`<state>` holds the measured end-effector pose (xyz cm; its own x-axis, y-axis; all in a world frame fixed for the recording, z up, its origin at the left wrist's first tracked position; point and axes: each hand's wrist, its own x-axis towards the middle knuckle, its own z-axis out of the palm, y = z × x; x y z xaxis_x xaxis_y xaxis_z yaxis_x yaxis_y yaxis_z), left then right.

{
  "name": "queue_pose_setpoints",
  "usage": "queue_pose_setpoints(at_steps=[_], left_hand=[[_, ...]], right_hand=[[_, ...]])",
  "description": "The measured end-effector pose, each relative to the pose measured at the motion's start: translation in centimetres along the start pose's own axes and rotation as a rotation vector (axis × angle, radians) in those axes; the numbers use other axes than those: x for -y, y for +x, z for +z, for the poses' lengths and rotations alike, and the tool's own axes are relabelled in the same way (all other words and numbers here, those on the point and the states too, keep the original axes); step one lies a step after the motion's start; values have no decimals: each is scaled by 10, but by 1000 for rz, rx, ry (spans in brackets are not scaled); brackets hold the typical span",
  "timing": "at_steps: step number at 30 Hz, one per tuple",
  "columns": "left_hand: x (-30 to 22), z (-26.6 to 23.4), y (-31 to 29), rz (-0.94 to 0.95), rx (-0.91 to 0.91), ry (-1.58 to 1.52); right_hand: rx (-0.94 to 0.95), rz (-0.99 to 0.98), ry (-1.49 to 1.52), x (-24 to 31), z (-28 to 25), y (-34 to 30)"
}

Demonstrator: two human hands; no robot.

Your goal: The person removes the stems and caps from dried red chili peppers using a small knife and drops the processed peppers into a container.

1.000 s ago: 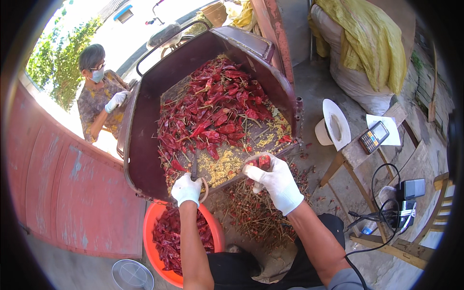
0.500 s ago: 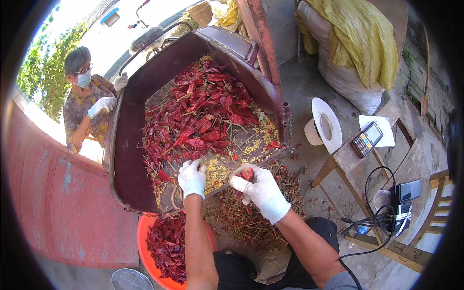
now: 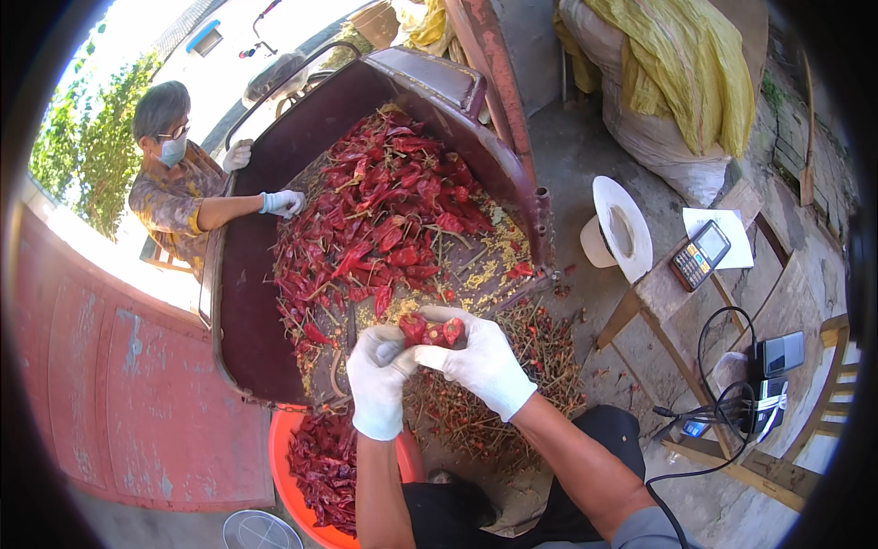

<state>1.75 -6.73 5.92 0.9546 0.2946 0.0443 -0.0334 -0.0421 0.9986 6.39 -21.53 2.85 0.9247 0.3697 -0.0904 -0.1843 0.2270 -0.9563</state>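
Note:
In front of my lap both white-gloved hands come together over the near edge of a dark red cart bed (image 3: 240,348). My right hand (image 3: 480,366) grips dried red chili peppers (image 3: 432,331) between thumb and fingers. Up against them, my left hand (image 3: 377,389) is closed, its fingers pinching at the left end of the peppers. The glove's thumb tip looks grey. A large heap of dried chili peppers (image 3: 389,210), stems attached, fills the cart bed, with yellow seeds (image 3: 498,256) scattered over its floor.
An orange tub (image 3: 280,448) of chili peppers stands below the cart, beside a pile of stems (image 3: 544,366). Across the cart a masked person (image 3: 174,183) reaches a gloved hand to the heap. A hat (image 3: 622,229), a handheld device (image 3: 700,256) and cables (image 3: 718,412) are at the right.
My left hand has left the cart floor and joined my right hand at the chili peppers. The other person has moved one hand from the cart's rim to the heap.

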Motion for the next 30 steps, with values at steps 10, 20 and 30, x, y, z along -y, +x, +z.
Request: queue_pose_setpoints(at_steps=[10, 20, 30], left_hand=[[3, -7, -30, 43, -57, 353], [-29, -19, -48, 477, -3, 573], [-21, -13, -49, 575, -53, 685]], right_hand=[[-117, -411, -577, 12, 13, -25], [40, -328, -620, 19, 18, -42], [378, 254, -80, 15, 11, -38]])
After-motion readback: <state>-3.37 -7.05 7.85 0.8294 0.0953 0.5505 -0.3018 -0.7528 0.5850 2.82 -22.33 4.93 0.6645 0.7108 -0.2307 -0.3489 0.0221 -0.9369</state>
